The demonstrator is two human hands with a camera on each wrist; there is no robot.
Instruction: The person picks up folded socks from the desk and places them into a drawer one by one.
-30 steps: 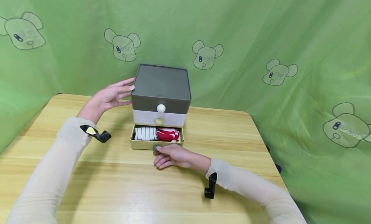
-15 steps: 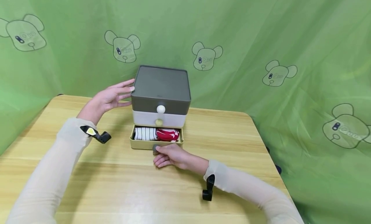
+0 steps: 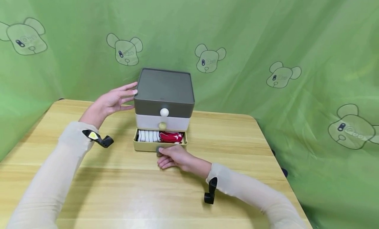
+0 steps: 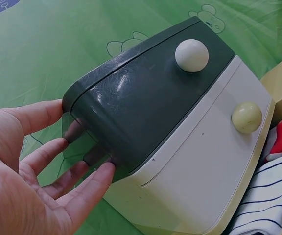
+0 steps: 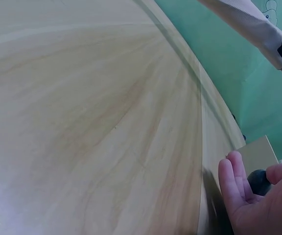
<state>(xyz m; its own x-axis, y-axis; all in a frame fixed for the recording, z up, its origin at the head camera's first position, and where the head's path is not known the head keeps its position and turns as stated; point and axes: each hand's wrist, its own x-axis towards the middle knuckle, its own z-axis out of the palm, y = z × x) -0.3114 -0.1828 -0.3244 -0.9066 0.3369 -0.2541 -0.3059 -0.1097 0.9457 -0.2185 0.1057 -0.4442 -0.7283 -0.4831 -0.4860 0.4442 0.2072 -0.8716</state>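
Note:
A small stacked drawer box (image 3: pixel 165 86) stands at the back of the table, dark grey on top, white in the middle. Its bottom yellow drawer (image 3: pixel 145 146) is pulled partway out. Inside lie a rolled white cloth with dark stripes (image 4: pixel 268 196) and a rolled red-and-white cloth (image 3: pixel 169 137). My left hand (image 3: pixel 111 102) spreads its fingers against the box's left side, the fingertips on the dark grey top part. My right hand (image 3: pixel 177 157) pinches the dark round knob (image 5: pixel 258 182) on the yellow drawer, thumb on its near side, the other fingers stretched below.
The upper drawers carry a white knob (image 3: pixel 164 112) and a pale yellow knob (image 3: pixel 162 125); both drawers are closed. The wooden table (image 3: pixel 142 192) runs toward me. A green curtain (image 3: pixel 237 31) with bear-head outlines hangs close behind the box and at the right.
The yellow drawer has slid a little further into the box, with my right hand moving along at its knob. My left hand keeps its place against the side.

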